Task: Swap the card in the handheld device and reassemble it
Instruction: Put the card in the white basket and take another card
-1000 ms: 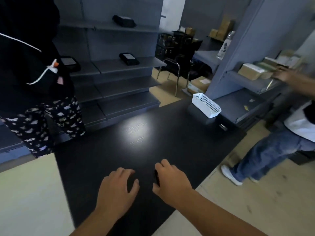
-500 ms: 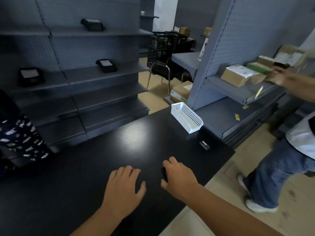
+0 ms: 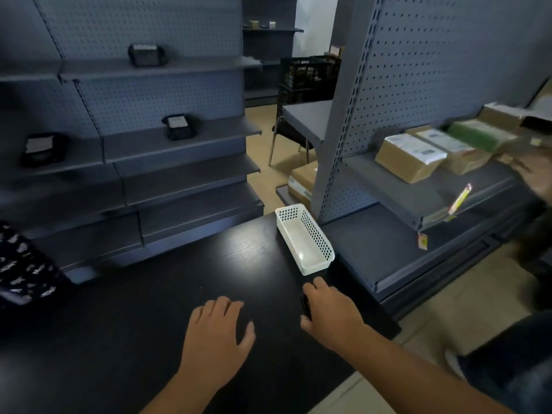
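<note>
A slim black handheld device (image 3: 306, 306) lies on the black table (image 3: 149, 324), and only its left edge shows beside my right hand (image 3: 331, 315). That hand covers the device with fingers curled around it. My left hand (image 3: 216, 339) rests flat on the table about a hand's width to the left, fingers spread, holding nothing. No card is visible.
A white perforated basket (image 3: 303, 239) sits at the table's far right corner. Grey shelving (image 3: 134, 162) with dark devices stands behind the table. Shelves with cardboard boxes (image 3: 409, 158) rise on the right, where another person's hand (image 3: 534, 174) reaches. A person's patterned trousers (image 3: 21, 264) show at left.
The view has swung left to right, so the person at left has slid nearly out of frame. Both my hands stay in the same pose on the table.
</note>
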`<state>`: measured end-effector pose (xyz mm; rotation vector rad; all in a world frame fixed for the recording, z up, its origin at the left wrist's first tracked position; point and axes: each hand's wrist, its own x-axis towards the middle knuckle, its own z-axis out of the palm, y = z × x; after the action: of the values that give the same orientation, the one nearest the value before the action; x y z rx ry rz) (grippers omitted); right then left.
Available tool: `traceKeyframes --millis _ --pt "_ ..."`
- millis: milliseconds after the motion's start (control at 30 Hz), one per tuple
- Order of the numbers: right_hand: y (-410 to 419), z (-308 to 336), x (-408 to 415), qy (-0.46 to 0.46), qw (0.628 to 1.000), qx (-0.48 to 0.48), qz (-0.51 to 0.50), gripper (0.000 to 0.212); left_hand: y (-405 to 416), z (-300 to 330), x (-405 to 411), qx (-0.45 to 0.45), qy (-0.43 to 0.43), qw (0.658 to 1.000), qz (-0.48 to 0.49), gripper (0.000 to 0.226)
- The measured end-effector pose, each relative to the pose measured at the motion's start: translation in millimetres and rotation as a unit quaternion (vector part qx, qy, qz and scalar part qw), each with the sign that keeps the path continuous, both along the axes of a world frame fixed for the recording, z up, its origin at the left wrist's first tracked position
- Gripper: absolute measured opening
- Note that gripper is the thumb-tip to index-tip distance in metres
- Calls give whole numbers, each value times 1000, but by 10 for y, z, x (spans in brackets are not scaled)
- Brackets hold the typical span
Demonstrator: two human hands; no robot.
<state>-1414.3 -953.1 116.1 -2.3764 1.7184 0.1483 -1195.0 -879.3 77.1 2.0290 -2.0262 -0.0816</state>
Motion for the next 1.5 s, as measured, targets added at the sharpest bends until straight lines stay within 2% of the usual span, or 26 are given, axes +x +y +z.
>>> traceKeyframes --millis 233,367,833,967,1133,1267,1367,1500 --pt "-918 -285 -240 37 999 22 10 46 -964 -331 -246 12 32 999 15 43" --pt "-1432 -415 -259 46 998 28 23 41 -1327 -475 -305 36 27 999 13 48" --pt "-3201 -1275 125 73 991 51 100 39 -1531 -812 108 118 23 985 123 45" --pt "-3345 -1540 163 92 986 70 122 34 -1556 -878 146 137 9 979 153 41" --pt "-3405 -1702 161 85 986 76 124 22 -1552 -903 147 174 -9 970 170 51" --pt "-3325 -1584 136 77 982 116 124 22 -1527 -912 142 177 -1 966 188 35" --pt "-3067 -1369 5 19 991 42 125 23 -1515 -925 122 176 9 967 183 33" --pt "-2389 -1106 -384 -100 974 -74 190 45 -1529 -919 56 156 22 975 159 34"
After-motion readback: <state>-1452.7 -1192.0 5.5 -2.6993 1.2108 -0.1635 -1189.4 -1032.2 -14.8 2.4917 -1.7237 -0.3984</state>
